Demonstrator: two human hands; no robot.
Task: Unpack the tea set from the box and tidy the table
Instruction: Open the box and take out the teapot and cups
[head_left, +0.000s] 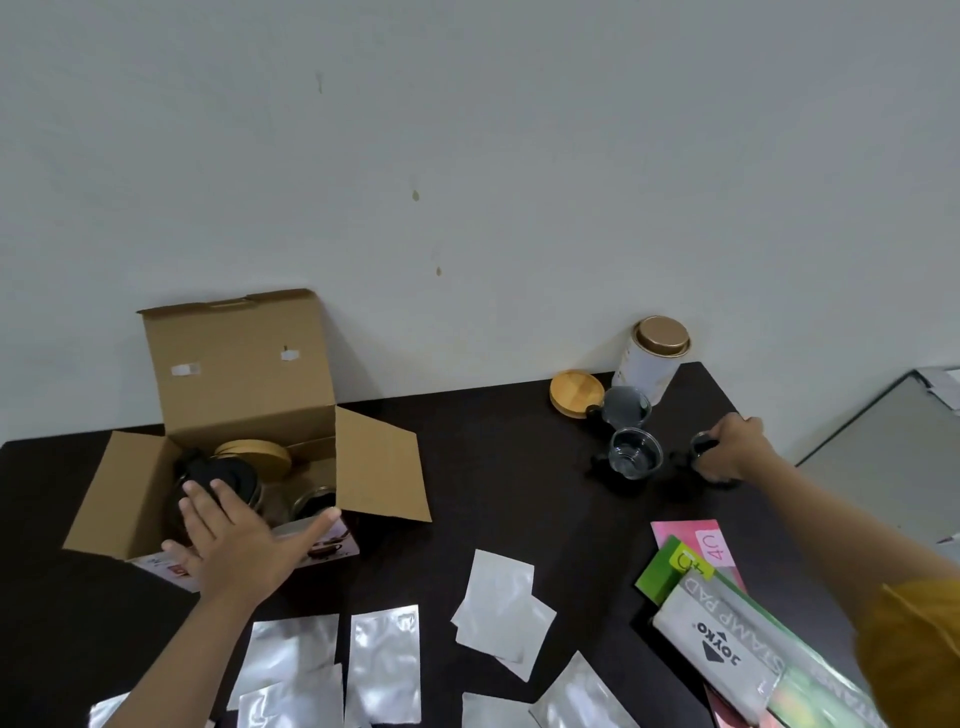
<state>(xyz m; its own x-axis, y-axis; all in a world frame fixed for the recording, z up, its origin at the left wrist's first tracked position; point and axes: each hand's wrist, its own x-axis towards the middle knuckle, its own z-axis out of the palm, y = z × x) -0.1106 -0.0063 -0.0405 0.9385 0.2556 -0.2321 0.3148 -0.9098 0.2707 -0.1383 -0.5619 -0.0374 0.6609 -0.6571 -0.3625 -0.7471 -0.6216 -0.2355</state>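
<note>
Tea set pieces are split between two places. At the desk's far right corner a glass cup (707, 457) is grasped by the right hand (735, 452), just beside two other cups (635, 452). The left hand (234, 545) is spread open, grasping nothing, over the teapot (218, 480) inside the cardboard box (244, 364) near the far left edge. With attention divided, the cups could be knocked together, or foil sachets (384, 660) at the near edge brushed off.
</note>
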